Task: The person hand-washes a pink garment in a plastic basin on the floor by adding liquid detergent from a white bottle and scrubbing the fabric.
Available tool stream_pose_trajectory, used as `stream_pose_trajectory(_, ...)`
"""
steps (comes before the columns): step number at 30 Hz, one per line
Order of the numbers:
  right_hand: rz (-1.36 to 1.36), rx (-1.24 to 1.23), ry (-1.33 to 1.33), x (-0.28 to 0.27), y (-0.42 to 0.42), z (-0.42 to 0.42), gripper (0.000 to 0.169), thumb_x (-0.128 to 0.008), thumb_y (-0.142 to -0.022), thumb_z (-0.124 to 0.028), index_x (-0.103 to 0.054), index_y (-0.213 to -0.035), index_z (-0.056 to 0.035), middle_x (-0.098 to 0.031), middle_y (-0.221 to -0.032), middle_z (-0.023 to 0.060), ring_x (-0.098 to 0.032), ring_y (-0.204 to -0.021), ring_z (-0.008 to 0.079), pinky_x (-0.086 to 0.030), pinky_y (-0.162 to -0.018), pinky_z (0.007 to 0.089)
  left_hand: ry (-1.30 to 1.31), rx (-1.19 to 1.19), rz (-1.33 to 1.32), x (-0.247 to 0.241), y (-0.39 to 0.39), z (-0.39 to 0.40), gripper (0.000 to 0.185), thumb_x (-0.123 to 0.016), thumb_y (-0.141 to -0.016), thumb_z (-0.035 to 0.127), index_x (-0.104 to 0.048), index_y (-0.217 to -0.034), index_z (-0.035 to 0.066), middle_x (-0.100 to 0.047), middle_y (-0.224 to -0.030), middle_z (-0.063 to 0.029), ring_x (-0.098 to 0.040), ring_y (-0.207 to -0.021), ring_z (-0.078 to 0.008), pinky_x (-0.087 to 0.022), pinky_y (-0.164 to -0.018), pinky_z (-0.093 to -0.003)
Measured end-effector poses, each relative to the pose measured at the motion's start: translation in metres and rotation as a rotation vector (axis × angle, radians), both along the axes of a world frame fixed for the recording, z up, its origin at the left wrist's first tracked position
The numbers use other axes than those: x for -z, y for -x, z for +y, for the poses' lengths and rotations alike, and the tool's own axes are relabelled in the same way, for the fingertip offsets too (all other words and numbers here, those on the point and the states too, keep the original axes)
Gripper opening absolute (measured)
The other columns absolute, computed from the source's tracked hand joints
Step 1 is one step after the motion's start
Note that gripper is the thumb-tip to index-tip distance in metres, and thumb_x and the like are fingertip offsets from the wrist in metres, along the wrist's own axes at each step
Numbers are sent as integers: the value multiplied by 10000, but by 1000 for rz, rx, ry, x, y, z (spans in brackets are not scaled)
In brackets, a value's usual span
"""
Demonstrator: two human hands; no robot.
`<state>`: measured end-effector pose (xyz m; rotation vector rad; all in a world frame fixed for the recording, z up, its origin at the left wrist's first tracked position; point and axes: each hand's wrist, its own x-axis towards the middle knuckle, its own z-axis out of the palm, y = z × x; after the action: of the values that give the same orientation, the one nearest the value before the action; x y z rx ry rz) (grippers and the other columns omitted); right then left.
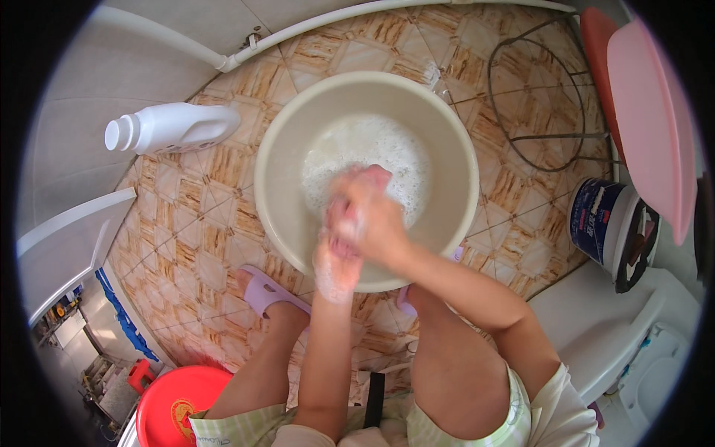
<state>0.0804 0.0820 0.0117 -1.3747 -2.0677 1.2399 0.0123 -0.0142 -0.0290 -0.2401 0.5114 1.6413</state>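
Observation:
A large cream plastic basin stands on the tiled floor with foamy, cloudy water in its bottom. Over the water, my left hand is coated in suds, and a wet pinkish item shows between it and my right hand. Both hands are pressed together and blurred, so the item's kind and which fingers grip it are hard to tell. Left of the basin is a white plastic bottle with a handle and cap.
A pink basin leans at the right above a lidless-looking bucket. A wire rack or hoop lies nearby. Behind at lower right is a white toilet. A red basin sits at lower left, near an open door.

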Motion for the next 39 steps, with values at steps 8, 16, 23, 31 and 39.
stream_pose_trajectory(8,-363,45,189,5,-23,48,211,-612,-760,-213,-606,-940,-103,-656,-923,99,-629,-818,304,-499,-730,392,170,-9,282,-42,-5,23,407,-434,-873,71,-461,-1266,-32,-503,-1301,-130,-472,-1221,-242,-399,-1016,-416)
stream_pose_trajectory(16,904,170,1021,8,-52,56,632,-673,-825,-334,-373,-1310,-60,-483,-1295,116,-523,-1128,236,-451,-877,369,31,17,317,-49,23,17,355,-471,-823,24,-485,-1173,-36,-569,-1118,-130,-556,-1058,-216,-424,-955,-359)
stream_pose_trajectory(23,631,295,652,-6,-27,44,287,-694,-822,-228,-584,-991,-23,-623,-825,54,-595,-755,123,-492,-696,277,579,55,795,-37,19,27,369,-519,-891,195,-438,-1219,48,-539,-1133,-90,-534,-1075,-192,-437,-926,-349)
stream_pose_trajectory(31,509,-252,-78,-45,-4,-25,222,-710,-637,-127,-608,-821,-58,-566,-886,109,-555,-846,308,-449,-726,384,279,66,62,-40,7,20,426,-487,-946,353,-457,-1287,99,-542,-1221,-47,-508,-1146,-186,-436,-941,-369)
stream_pose_trajectory(39,283,-90,-154,29,-15,22,304,-696,-629,-140,-614,-914,-71,-580,-977,151,-523,-1062,354,-404,-902,464,96,-66,-120,-25,2,25,354,-472,-951,233,-455,-1290,131,-521,-1274,-64,-497,-1164,-177,-428,-950,-348)
